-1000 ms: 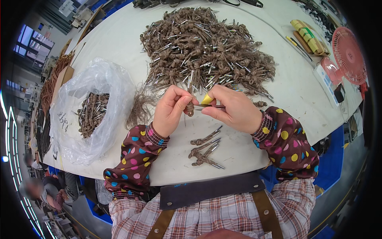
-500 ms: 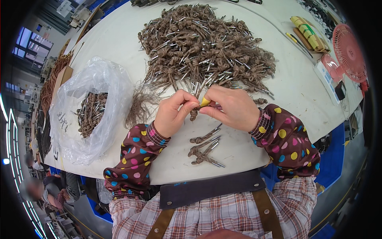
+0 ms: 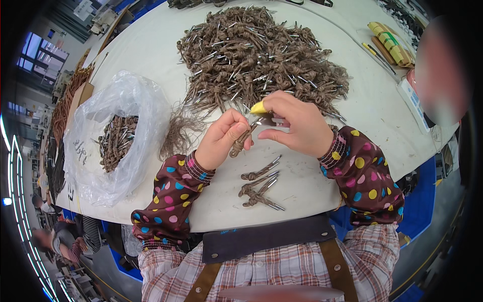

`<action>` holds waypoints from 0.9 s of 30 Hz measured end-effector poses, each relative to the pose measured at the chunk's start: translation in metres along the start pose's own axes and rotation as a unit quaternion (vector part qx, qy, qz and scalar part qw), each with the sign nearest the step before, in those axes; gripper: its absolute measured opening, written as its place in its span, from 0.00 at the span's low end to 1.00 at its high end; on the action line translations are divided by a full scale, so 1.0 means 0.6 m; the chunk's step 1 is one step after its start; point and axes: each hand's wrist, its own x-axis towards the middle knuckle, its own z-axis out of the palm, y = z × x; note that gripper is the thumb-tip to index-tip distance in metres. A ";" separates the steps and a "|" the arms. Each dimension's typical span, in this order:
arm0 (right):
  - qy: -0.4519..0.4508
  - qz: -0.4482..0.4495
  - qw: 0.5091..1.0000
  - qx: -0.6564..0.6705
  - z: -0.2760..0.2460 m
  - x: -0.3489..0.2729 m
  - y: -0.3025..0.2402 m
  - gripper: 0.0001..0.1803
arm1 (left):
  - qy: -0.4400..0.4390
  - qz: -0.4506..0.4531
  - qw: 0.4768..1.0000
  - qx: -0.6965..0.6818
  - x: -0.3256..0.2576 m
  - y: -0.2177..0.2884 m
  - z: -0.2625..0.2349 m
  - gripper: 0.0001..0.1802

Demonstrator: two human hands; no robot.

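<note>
My left hand [image 3: 221, 139] pinches a knotted brown cord [image 3: 238, 144] with metal tips, its looped knot hanging below the fingers. Close on its right, my right hand [image 3: 302, 127] is curled round a small metal tool [image 3: 269, 121] that looks like thread snips, partly hidden by the fingers. Yellow wrapping [image 3: 258, 107] covers the tip of the right index finger. The snips are at the metal-tipped end of the cord. Nearer me on the table lie several more knotted cords [image 3: 259, 194] with silver tips.
A large pile of such cords [image 3: 256, 60] covers the table's far middle. To the left stands an open clear plastic bag [image 3: 146, 105] with more cords inside, beside loose brown fibres [image 3: 176, 133]. At far right are a yellow-wrapped bundle [image 3: 390, 43] and a white device [image 3: 415, 105].
My right hand has shifted slightly up and spread wider, baring the metal of the snips. My left hand has turned the cord, so its knot now hangs further left and lower.
</note>
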 end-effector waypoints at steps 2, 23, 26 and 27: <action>-0.039 0.020 0.999 -0.019 0.003 -0.001 -0.002 0.14 | -0.015 -0.012 0.999 -0.043 -0.003 0.004 -0.005 0.08; -0.263 0.050 0.963 0.023 0.002 -0.016 0.007 0.14 | 0.107 0.112 0.754 0.638 0.025 0.026 0.004 0.22; -0.229 0.055 0.972 0.011 -0.010 -0.015 0.013 0.14 | 0.171 0.119 0.750 0.628 0.079 0.005 0.019 0.22; -0.217 0.067 0.974 0.009 -0.011 -0.014 0.011 0.14 | 0.219 0.101 0.741 0.627 0.092 0.004 0.015 0.22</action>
